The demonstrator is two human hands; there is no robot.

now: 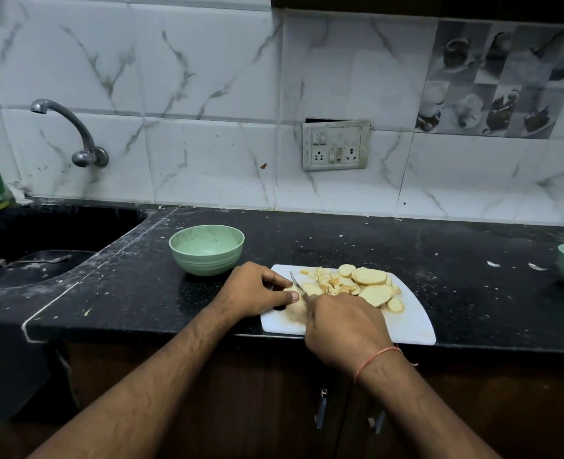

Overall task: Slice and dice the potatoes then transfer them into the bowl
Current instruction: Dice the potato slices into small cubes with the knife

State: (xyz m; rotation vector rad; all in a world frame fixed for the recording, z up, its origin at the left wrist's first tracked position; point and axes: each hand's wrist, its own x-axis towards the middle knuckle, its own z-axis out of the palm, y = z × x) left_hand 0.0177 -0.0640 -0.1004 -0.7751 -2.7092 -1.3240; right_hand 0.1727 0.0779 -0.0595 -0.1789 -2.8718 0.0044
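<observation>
Right hand [345,329] closed around knife [299,288], blade over cutting board [409,321]. Left hand [254,289] curled, pinning potato piece [295,304] on board. Slices and cubes [356,283] heaped on board's far half. Empty green bowl [207,250] just left of board.

- White marble-look wall tiles [208,77] ran across 12 o'clock
- Switch/socket plate [336,145] sat centre
- Chrome tap [75,134] at 10 o'clock over dark sink [42,240]
- Black speckled countertop [406,250]; brown cabinets [274,392] at 6 o'clock
</observation>
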